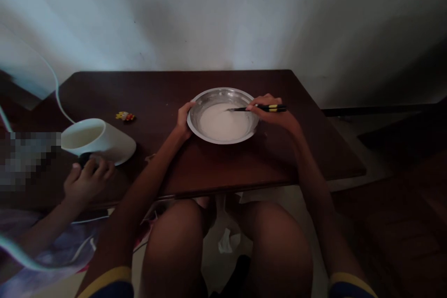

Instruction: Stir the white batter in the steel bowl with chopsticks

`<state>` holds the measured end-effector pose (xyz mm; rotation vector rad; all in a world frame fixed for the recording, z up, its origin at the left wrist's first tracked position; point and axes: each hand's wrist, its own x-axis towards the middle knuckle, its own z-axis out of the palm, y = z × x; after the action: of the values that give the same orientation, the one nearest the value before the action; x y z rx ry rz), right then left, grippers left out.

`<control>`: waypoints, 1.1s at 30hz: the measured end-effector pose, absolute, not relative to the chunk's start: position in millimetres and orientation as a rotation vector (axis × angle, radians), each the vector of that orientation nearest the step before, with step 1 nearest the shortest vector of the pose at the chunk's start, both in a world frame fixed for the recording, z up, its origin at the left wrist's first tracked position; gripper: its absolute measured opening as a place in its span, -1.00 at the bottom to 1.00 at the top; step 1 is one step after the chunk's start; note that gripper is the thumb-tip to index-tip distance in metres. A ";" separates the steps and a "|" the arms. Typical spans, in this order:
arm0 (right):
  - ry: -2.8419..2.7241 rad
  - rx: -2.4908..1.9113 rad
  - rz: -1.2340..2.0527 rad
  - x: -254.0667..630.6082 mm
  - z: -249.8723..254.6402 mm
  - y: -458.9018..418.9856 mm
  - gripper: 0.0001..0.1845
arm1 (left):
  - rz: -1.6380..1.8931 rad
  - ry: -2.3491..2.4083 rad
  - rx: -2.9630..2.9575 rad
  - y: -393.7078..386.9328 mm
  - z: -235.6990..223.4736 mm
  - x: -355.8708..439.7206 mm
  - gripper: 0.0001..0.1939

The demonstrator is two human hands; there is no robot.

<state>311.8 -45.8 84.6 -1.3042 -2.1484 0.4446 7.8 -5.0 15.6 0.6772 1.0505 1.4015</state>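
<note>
A shallow metal bowl (193, 125) stands on the dark wooden table, part filled with a smooth white batter-like mixture (223, 123). My left hand (184, 116) is closed on the bowl's left rim. Over the right rim, my right hand (270, 109) grips black chopsticks (237, 109) with yellow bands at the handle end. Their tips dip into the mixture near its middle. My right fingers are wrapped round the chopsticks and partly hide them.
At the left, another person's hand (87, 179) touches a dark part of a white rounded container (117, 144). Behind it lies a small yellow and red toy-like figure (125, 116). A white cable (56, 81) runs down to the container. A pale wall (216, 18) backs the table (223, 172).
</note>
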 end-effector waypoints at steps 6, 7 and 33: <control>-2.277 -1.080 0.780 323.2 94.0 -53.2 -0.56 | 1.392 1.041 0.618 -8.1 21.1 10.9 -0.79; -2.295 -1.055 0.807 315.7 91.1 -51.7 -0.55 | 1.390 1.045 0.614 -8.6 22.4 11.1 -0.80; -2.338 -1.065 0.717 302.1 87.1 -53.1 -0.57 | 1.383 1.066 0.582 -10.3 26.8 14.1 -0.68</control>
<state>302.1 -53.1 87.1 -1.0648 -2.3382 0.7166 14.1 -10.3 26.8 0.5822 1.0665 1.3828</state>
